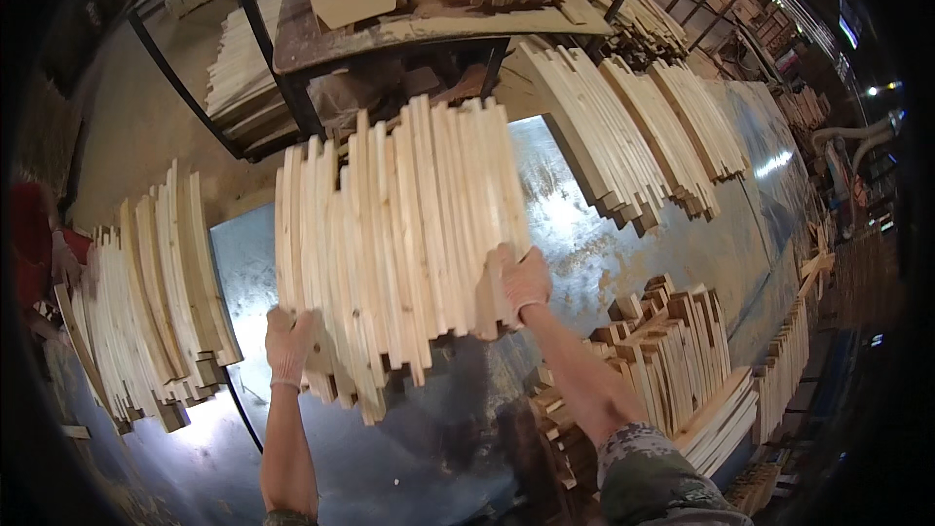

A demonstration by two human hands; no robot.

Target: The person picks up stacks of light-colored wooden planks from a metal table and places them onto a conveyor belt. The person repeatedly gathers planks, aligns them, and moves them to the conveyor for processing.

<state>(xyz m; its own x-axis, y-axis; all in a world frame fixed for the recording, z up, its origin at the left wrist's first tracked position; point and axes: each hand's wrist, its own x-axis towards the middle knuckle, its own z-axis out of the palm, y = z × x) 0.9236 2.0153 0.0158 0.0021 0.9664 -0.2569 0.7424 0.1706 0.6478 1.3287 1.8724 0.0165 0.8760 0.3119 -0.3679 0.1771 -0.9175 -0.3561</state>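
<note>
A wide row of pale wooden strips (399, 224) lies side by side on the shiny metal tabletop (429, 458), with uneven ends at both front and back. My left hand (288, 343), in a light glove, grips the near left edge of this row. On the opposite side my right hand (523, 281), gloved too, clasps the outermost strips at the near right edge. Between them the two hands hold the row from its sides. The fingertips are partly hidden against the wood.
Another stack of strips (156, 302) lies at left, beside a co-worker's hand (64, 261) and red sleeve (29, 229). More strips (604, 136) lie at the back right. Shorter pieces (672, 351) are piled near my right forearm. A worktable (292, 29) with boards stands behind.
</note>
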